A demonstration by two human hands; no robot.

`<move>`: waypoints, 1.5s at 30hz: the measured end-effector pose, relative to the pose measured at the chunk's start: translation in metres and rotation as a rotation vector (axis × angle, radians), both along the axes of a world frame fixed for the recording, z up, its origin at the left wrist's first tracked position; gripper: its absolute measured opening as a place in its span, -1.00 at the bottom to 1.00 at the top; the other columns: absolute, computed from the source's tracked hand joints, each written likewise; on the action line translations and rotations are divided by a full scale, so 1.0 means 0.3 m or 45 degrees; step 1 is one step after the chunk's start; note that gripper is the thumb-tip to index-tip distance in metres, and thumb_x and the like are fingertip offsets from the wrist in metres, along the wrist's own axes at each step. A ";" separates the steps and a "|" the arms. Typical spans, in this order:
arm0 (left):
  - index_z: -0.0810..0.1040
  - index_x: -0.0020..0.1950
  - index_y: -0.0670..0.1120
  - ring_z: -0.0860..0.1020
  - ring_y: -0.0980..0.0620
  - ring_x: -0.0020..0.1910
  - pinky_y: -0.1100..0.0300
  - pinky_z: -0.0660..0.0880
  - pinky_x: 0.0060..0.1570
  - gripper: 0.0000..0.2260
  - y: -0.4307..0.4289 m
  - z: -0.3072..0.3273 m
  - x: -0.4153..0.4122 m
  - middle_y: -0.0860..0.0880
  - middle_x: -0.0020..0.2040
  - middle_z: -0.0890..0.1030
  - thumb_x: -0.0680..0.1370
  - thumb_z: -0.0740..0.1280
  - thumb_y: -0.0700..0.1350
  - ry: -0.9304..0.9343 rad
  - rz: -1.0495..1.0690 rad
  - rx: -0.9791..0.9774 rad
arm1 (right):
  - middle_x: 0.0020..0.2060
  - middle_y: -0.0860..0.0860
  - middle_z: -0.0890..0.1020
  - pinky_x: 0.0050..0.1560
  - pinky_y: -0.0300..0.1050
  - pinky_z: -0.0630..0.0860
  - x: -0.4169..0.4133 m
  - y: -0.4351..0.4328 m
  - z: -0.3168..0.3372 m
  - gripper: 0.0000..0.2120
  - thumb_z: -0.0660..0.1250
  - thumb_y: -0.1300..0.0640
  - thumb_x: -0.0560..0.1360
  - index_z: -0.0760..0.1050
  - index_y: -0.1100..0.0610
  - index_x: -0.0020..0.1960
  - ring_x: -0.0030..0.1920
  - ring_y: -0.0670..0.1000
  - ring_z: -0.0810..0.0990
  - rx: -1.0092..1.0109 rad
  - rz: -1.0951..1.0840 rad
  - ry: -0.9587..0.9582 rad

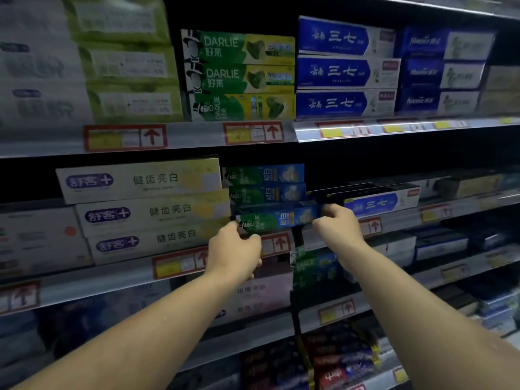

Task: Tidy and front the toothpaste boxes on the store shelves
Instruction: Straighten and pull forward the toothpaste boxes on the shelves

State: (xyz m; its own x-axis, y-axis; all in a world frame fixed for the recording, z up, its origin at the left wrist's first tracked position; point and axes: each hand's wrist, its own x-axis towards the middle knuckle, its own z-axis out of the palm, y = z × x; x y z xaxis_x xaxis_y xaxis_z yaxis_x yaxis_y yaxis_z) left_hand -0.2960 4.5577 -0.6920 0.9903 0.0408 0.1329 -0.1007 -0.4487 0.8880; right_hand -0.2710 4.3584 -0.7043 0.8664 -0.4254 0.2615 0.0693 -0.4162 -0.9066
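A green-and-blue Darlie toothpaste box (pixel 277 219) lies at the front of the middle shelf, the lowest of a stack of three. My left hand (pixel 235 250) grips its left end, fingers curled round the corner. My right hand (pixel 336 222) grips its right end. Two more matching Darlie boxes (pixel 266 185) sit stacked just above and slightly further back. To the right, a blue-and-white box (pixel 380 204) lies at an angle behind my right hand.
Cream-and-yellow boxes (pixel 146 209) are stacked tight to the left. The upper shelf carries green Darlie boxes (pixel 242 76) and blue boxes (pixel 344 71). A shelf edge with red price tags (pixel 277 244) runs just below the held box. Lower shelves hold more boxes.
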 end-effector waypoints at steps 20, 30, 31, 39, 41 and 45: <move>0.31 0.53 0.04 0.52 -0.07 0.27 -0.01 0.56 0.10 -0.48 0.258 0.121 -0.161 -0.01 0.33 0.54 0.59 0.27 0.14 -0.448 -0.090 1.047 | 0.54 0.04 0.27 0.35 0.07 0.47 -0.217 0.215 0.181 -0.38 0.35 0.03 0.63 0.20 0.08 0.60 0.40 0.13 0.44 -1.009 0.194 0.151; 0.36 0.49 0.06 0.48 -0.07 0.33 -0.02 0.48 0.23 -0.43 0.663 0.238 -0.330 0.01 0.36 0.52 0.53 0.29 0.24 -0.524 0.113 1.240 | 0.50 0.01 0.33 0.34 0.08 0.48 -0.354 0.627 0.337 -0.36 0.36 -0.02 0.59 0.20 0.01 0.60 0.42 0.11 0.41 -1.364 0.394 -0.034; 0.36 0.49 0.06 0.47 -0.07 0.34 -0.02 0.47 0.25 -0.43 0.709 0.245 -0.346 0.01 0.36 0.52 0.53 0.30 0.25 -0.525 0.134 1.241 | 0.49 0.01 0.33 0.34 0.08 0.47 -0.361 0.676 0.345 -0.35 0.36 -0.02 0.59 0.20 0.02 0.60 0.42 0.11 0.41 -1.381 0.421 -0.051; 0.33 0.52 0.03 0.46 -0.12 0.34 -0.03 0.42 0.27 -0.41 1.111 0.235 -0.430 -0.03 0.39 0.49 0.55 0.28 0.25 -0.421 0.319 1.299 | 0.49 0.06 0.35 0.36 0.09 0.44 -0.352 1.079 0.368 -0.35 0.39 -0.04 0.58 0.24 0.05 0.58 0.43 0.14 0.39 -1.422 0.669 -0.140; 0.36 0.49 0.01 0.49 -0.15 0.29 -0.05 0.46 0.23 -0.45 1.219 0.220 -0.437 -0.05 0.34 0.52 0.56 0.27 0.23 -0.376 0.366 1.295 | 0.49 0.06 0.35 0.35 0.09 0.44 -0.341 1.189 0.360 -0.37 0.39 -0.01 0.58 0.24 0.06 0.58 0.41 0.14 0.42 -1.396 0.731 -0.161; 0.41 0.42 -0.03 0.51 -0.17 0.24 -0.06 0.51 0.15 -0.51 1.445 0.167 -0.431 -0.08 0.24 0.54 0.57 0.29 0.18 -0.265 0.450 1.176 | 0.47 0.08 0.39 0.40 0.00 0.38 -0.316 1.409 0.309 -0.41 0.38 0.02 0.58 0.30 0.11 0.55 0.44 0.13 0.41 -1.249 0.837 -0.194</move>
State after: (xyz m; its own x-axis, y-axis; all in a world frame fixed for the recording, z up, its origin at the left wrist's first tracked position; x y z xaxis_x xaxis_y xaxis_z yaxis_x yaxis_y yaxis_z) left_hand -0.4252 4.9911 -0.6417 0.8950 0.1212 0.4293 0.0579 -0.9858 0.1576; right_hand -0.3658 4.7811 -0.6117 0.7753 0.5280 0.3466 0.6083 -0.7720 -0.1846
